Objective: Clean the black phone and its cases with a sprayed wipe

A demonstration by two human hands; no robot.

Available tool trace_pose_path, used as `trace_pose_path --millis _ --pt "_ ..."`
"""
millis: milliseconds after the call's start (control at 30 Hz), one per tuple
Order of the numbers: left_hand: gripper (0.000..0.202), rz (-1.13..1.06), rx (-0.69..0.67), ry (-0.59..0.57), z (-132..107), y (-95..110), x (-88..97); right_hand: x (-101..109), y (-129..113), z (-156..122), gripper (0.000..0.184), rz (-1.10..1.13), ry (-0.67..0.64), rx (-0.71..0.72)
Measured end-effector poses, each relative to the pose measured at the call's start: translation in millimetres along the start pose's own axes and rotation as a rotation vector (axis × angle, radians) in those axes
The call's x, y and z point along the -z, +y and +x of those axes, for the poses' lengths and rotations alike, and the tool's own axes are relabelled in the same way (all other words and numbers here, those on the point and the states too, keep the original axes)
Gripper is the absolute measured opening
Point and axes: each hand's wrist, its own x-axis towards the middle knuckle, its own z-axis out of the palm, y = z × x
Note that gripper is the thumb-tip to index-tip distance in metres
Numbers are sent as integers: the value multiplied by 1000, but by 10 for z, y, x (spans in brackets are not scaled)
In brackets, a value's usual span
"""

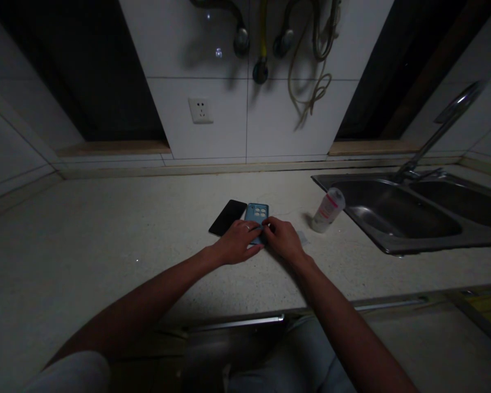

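Observation:
A blue phone case with camera cutouts lies on the pale speckled counter. A black phone lies flat just left of it. My left hand rests on the case's near end with fingers curled over it. My right hand meets it from the right, fingertips pinched at the case's lower edge. The near part of the case is hidden under both hands.
A small clear bottle with a pink label stands to the right, beside a steel double sink with a tap. A small white scrap lies by my right hand. A wall socket and hanging hoses are behind.

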Motion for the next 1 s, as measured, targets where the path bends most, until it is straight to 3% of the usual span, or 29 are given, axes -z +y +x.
trace_pose_path --millis 1000 --pt "38 7 8 14 -6 -13 -29 -10 5 3 28 -50 -28 12"
